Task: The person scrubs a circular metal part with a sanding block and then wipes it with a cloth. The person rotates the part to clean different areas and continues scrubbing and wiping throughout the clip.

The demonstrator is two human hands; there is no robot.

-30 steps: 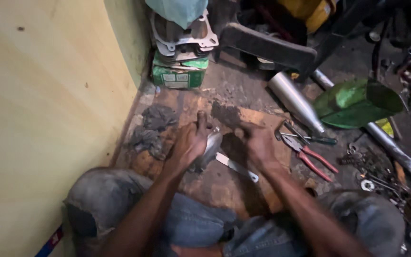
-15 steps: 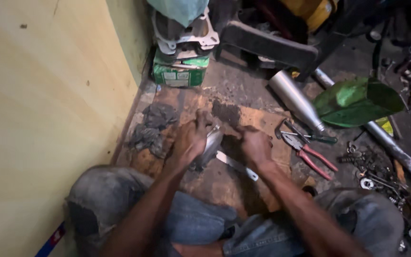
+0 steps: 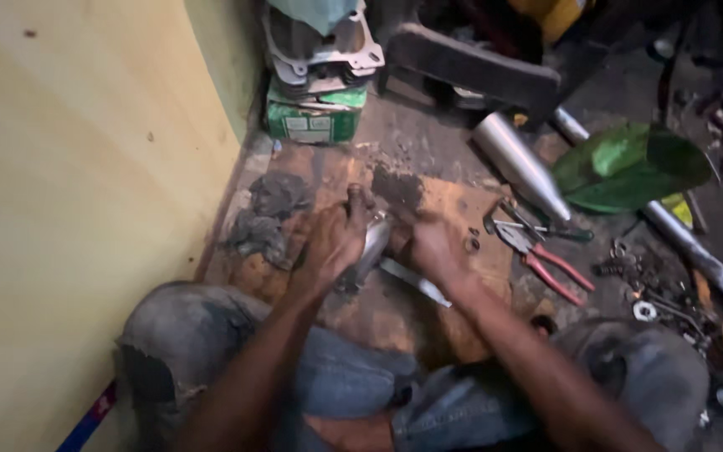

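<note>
Metal part (image 3: 371, 244), silvery, rounded, dull-sheened: sits on the brown board (image 3: 462, 209) on the floor, between both hands. Judged rigid, fairly heavy, likely oily and slippery; best gripped around its curved body. Left hand (image 3: 335, 243) wraps it in a closed grip; right hand (image 3: 433, 244) presses beside it, grip unclear. Flat metal blade (image 3: 416, 283) beneath. Beyond: red-handled pliers (image 3: 546, 264), grey rags (image 3: 265, 213), green box (image 3: 311, 124).

Landmark: stained brown wooden board (image 3: 453, 322) on the floor. Its near part, below the flat steel blade (image 3: 416, 282), lies bare. Left: crumpled grey rags (image 3: 265, 216) and the yellow wall (image 3: 85, 184). Right: red-handled pliers (image 3: 546, 259) beside a tapered silver exhaust pipe (image 3: 520, 163). Beyond: green cardboard box (image 3: 311, 121) under a grey engine cylinder (image 3: 320, 54).
</note>
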